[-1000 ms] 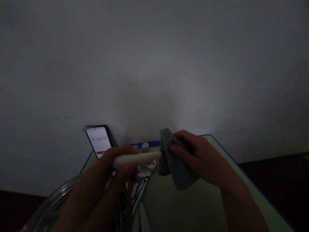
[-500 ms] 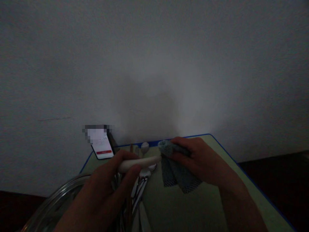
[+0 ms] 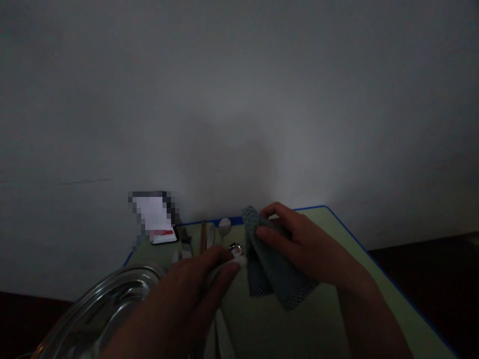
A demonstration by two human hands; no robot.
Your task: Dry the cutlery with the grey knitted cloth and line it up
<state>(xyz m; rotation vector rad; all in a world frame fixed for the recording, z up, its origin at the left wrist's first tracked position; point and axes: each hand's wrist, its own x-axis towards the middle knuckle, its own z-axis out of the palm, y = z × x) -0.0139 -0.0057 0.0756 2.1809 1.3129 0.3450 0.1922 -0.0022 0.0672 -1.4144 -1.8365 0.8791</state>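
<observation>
My left hand (image 3: pixel 187 294) is closed around a white utensil handle (image 3: pixel 230 265), of which only the pale tip shows beyond my fingers. My right hand (image 3: pixel 299 244) pinches a blue-grey knitted cloth (image 3: pixel 271 274), which hangs down right beside that tip, over the green table (image 3: pixel 337 239). Below my left hand lie several pieces of cutlery (image 3: pixel 220 339), with a shiny spoon bowl (image 3: pixel 235 248) just past my fingers. The scene is dim.
A steel bowl (image 3: pixel 97 314) sits at the lower left. A phone (image 3: pixel 159 224) leans on the wall at the table's back left, next to chopsticks (image 3: pixel 203 237) and a small white round piece (image 3: pixel 224 225). The table has a blue rim.
My left hand has drawn the white handle back toward me, so less of it shows. The cloth in my right hand has lifted and shifted slightly left.
</observation>
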